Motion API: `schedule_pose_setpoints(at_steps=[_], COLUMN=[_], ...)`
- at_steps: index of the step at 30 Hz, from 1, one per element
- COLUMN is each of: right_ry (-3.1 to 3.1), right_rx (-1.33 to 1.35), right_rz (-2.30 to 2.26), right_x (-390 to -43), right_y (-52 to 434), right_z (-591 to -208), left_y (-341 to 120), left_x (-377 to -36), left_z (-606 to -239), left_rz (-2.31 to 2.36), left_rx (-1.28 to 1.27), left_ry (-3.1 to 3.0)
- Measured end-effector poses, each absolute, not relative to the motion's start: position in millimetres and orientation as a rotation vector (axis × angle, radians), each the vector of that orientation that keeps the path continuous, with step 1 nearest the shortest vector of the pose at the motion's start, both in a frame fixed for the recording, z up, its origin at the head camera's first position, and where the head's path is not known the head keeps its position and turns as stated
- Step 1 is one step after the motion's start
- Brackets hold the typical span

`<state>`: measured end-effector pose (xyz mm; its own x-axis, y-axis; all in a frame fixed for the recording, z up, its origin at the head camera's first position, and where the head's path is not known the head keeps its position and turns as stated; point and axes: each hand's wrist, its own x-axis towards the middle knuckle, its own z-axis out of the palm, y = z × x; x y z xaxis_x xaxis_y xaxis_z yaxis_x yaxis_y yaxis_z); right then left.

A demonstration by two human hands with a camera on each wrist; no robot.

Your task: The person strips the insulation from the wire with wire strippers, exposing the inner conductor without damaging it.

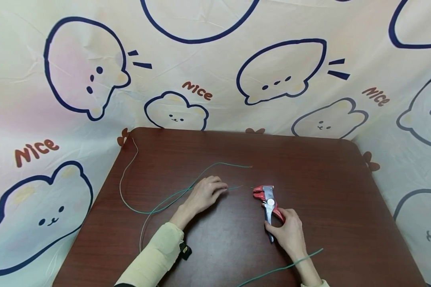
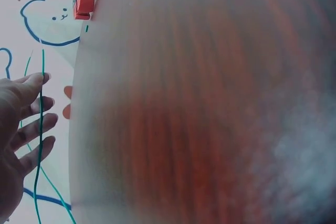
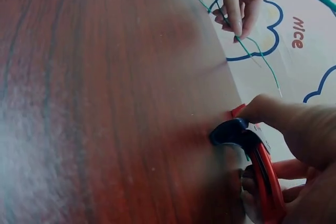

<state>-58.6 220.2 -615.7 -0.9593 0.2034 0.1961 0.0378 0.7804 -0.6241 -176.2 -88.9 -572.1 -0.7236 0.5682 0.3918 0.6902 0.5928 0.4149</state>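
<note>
Between thumb and index finger, my left hand (image 1: pixel 205 194) pinches a thin green wire (image 1: pixel 233 187). Its end pokes out to the right with a pale, thin tip; in the left wrist view the wire (image 2: pixel 41 103) runs past the spread lower fingers. My right hand (image 1: pixel 290 230) grips a wire stripper (image 1: pixel 269 203) by its red and dark handles, head pointing away. A short green bit (image 2: pixel 87 28) shows just beside the stripper's red nose. In the right wrist view, fingers wrap round the stripper's red handle (image 3: pixel 268 182).
Another green wire end (image 1: pixel 233 164) lies beyond my left hand. The wire loops left, where a pale stretch (image 1: pixel 121 183) curves over the brown table (image 1: pixel 327 179). A further green wire (image 1: pixel 276 270) crosses my right forearm in the head view. Patterned cloth (image 1: pixel 222 67) hangs behind the table.
</note>
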Motion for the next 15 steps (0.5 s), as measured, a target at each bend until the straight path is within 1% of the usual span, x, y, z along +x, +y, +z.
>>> schedule_pose_setpoints(at_steps=[1, 3, 9, 15], right_ry=[-2.717, -2.699, -2.733, -2.818], right_rx=[-0.184, -0.189, -0.236, -0.304], right_rz=[0.945, 0.937, 0.987, 0.963], right_x=[-59, -58, -50, -50], right_y=[219, 216, 203, 201], right_z=[-615, -613, -579, -574], left_y=[-88, -87, -86, -86], left_x=[-172, -171, -171, -172], left_z=[-563, -561, -563, -565], left_rz=[-0.811, -0.790, -0.787, -0.803], left_rx=[-1.033, -1.027, -1.034, -1.047], left_ry=[-2.621, -2.634, -2.658, -2.642])
